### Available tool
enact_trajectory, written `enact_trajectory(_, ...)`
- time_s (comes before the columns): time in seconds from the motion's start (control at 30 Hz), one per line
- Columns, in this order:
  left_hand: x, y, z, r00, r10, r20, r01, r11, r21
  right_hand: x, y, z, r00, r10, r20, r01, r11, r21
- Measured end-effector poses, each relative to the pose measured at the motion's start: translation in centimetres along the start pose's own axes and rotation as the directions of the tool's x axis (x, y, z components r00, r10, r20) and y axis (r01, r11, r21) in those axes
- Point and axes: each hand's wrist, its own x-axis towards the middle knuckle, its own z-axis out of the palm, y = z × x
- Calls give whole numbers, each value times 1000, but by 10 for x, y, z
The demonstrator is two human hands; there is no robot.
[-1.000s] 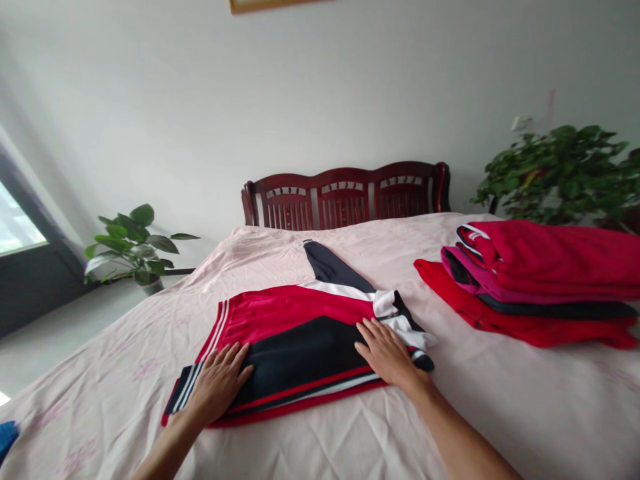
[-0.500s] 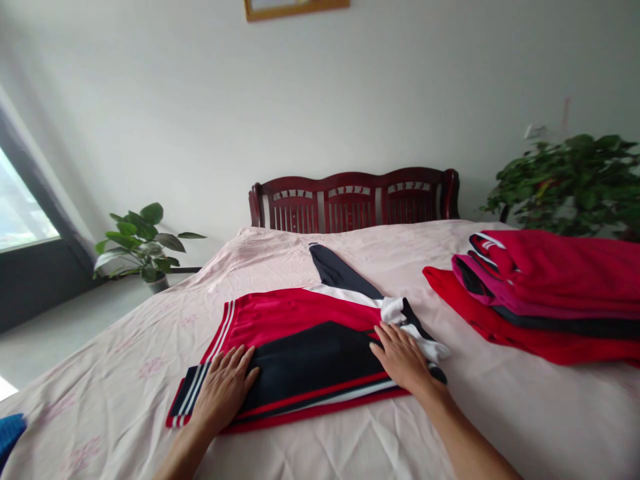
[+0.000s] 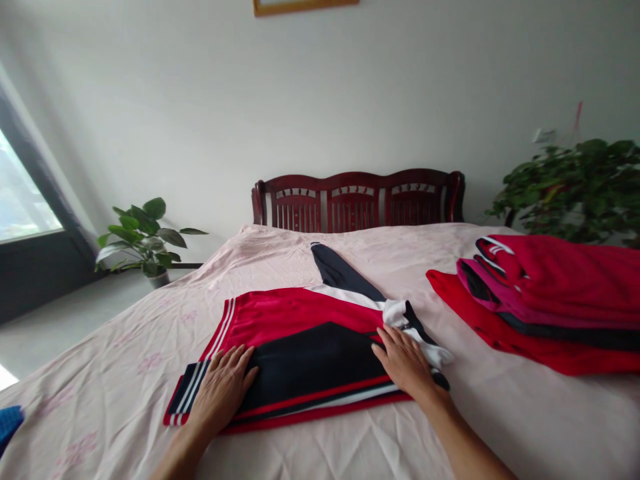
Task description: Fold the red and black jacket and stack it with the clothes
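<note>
A red, navy and white jacket [image 3: 285, 313] lies on the pale pink bedsheet [image 3: 145, 373]. Its near sleeve [image 3: 315, 363] is folded across the body, the striped cuff at the left, while the far sleeve [image 3: 343, 273] stretches away toward the headboard. My left hand [image 3: 225, 383] rests open on the folded sleeve beside the striped cuff. Near the white collar [image 3: 400, 313], my right hand [image 3: 403, 357] lies flat on the shoulder end, fingers stretched out. Neither hand grips the cloth.
On the right of the bed is a pile of folded red and dark clothes [image 3: 565, 280]. A dark red wooden headboard [image 3: 355, 200] stands at the back. Potted plants [image 3: 145, 233] flank the bed, and something blue [image 3: 9, 427] sits at the left edge.
Both hands stay in place on the jacket, which keeps its shape. The camera view has shifted slightly, so the clothes pile and headboard appear a little farther right.
</note>
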Motion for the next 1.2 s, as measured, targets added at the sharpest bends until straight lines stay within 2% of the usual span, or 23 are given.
enact_trajectory(0.3,0,0,-1,1000,7,-9,-7,1000,-25,-2,-2,-6,999,-30,-37,30,999,12)
enact_trajectory(0.57,0,1,-4,1000,1,-15,-1,1000,-28,-2,-2,-5,1000,-2,-8,2,1000,2)
enact_trajectory(1.2,-1,1,-2,1000,4,-30,-5,999,-42,-2,0,-1,999,-27,-36,27,1000,-2)
